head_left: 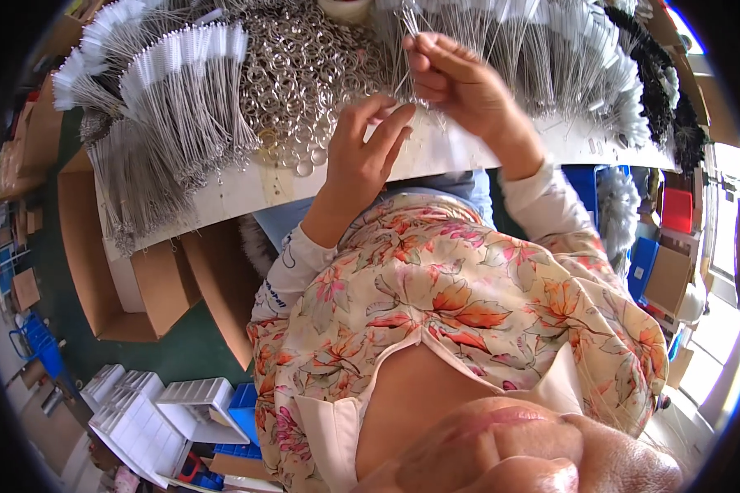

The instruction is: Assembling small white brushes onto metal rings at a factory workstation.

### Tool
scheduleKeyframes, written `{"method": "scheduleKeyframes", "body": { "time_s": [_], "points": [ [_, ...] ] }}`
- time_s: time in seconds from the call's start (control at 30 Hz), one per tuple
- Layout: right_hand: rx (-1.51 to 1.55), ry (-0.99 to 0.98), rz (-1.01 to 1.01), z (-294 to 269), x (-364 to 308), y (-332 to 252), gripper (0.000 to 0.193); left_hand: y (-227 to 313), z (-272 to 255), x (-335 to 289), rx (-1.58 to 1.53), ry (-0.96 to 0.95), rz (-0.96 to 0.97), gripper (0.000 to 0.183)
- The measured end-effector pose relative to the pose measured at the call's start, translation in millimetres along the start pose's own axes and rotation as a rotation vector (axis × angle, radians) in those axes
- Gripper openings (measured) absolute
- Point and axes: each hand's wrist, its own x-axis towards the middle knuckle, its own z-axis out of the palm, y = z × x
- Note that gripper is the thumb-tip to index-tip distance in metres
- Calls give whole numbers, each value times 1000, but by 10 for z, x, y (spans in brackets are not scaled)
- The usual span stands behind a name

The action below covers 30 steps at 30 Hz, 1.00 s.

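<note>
Some thin wires (pixel 409 20) are pinched by the right hand (pixel 465 80), while the left hand (pixel 363 148) holds its fingers (pixel 391 128) loosely parted near metal rings (pixel 302 82).

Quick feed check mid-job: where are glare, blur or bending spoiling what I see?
Head view: glare from the window washes out the right edge; the right hand looks slightly motion-blurred, the left hand sharper; the metal rings show bright highlights; fisheye distortion bows the white tabletop, and the corners are black.
</note>
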Motion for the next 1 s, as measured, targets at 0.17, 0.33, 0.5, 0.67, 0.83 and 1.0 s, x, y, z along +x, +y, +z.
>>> {"method": "scheduleKeyframes", "body": {
  "time_s": [0.17,0.33,0.5,0.67,0.83,1.0],
  "points": [
    [-1967,-175,-5,-147,-505,-351,12,-29,-33,-579,-153,-301,-304,25],
    [-2313,-281,70,-363,-809,382,2,62,-56,-588,-235,-329,-400,26],
    [-1083,-90,426,-40,-633,429,12,119,-86,-527,-306,-233,-207,20],
    [-1145,-36,333,-183,-662,224,15,-64,-175,-96,20,-347,-24,16],
    [-2373,-97,65,-456,-805,373,11,-613,-83,88,395,-432,-9,16],
    [-1569,185,101,-338,-793,417,10,-670,-134,88,431,-476,-46,13]
  ]
}}
